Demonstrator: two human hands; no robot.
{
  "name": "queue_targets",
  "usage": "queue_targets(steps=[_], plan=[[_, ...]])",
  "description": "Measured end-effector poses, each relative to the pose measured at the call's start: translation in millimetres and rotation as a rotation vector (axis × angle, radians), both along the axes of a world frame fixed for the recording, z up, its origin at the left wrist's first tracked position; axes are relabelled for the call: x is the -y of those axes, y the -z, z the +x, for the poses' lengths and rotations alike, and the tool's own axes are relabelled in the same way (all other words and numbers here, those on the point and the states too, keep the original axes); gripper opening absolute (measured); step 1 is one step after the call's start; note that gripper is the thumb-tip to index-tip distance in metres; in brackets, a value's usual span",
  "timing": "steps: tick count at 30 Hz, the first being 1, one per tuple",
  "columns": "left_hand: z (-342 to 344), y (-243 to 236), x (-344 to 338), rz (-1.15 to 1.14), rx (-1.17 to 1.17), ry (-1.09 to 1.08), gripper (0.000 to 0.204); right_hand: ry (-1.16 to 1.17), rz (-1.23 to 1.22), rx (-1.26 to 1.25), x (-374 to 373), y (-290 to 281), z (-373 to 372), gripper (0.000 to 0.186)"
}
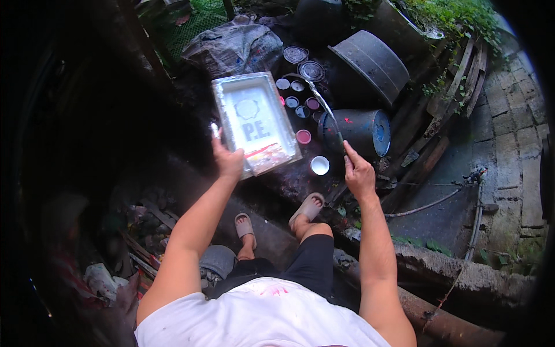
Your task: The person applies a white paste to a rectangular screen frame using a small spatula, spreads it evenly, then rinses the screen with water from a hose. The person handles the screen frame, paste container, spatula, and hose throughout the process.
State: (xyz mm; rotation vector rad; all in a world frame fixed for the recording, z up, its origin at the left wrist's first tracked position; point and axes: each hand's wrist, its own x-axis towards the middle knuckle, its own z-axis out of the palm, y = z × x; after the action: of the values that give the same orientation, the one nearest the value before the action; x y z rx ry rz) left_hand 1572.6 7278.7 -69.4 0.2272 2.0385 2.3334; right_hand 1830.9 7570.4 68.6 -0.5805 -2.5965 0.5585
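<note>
My left hand (229, 157) grips the lower left edge of a screen-printing frame (216, 95) and holds it up, tilted, its pale mesh facing me. On the mesh show a grey round emblem and block lettering, with red and mixed paint smears along the lower end. My right hand (359, 172) is closed around a long thin tool (328, 111), dark near the fingers and silvery toward its far end. Whether it is a stick or something else I cannot tell. Just beyond the frame's right edge stand an open tub of white paint (319, 165) and a tub of dark pink paint (303, 136).
Several small paint tubs (292, 103) and round lids (313, 71) stand on the dark ground. Behind them lie a large grey basin (370, 63) and a tipped bucket (358, 132). Wooden planks (428, 124) and a hose (477, 214) are on the right. Rubbish (104, 280) lies lower left.
</note>
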Motion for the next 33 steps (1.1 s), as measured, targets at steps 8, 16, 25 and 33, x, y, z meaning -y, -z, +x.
queue_targets(steps=[8, 16, 25, 33], plan=[[-54, 70, -173, -0.360, -0.044, -0.041, 0.107, 0.063, -0.246, 0.101, -8, 32, -40, 0.042], [-87, 166, -285, -0.469, -0.006, -0.058, 0.108, 0.070, -0.483, 0.251, -71, 127, -78, 0.046], [-114, 283, -339, -0.473, -0.073, -0.066, 0.106, -0.031, -0.565, 0.208, -109, 212, -82, 0.047], [-132, 322, -355, -0.704, -0.150, 0.056, 0.105, -0.162, -0.575, 0.236, -111, 234, -85, 0.048]])
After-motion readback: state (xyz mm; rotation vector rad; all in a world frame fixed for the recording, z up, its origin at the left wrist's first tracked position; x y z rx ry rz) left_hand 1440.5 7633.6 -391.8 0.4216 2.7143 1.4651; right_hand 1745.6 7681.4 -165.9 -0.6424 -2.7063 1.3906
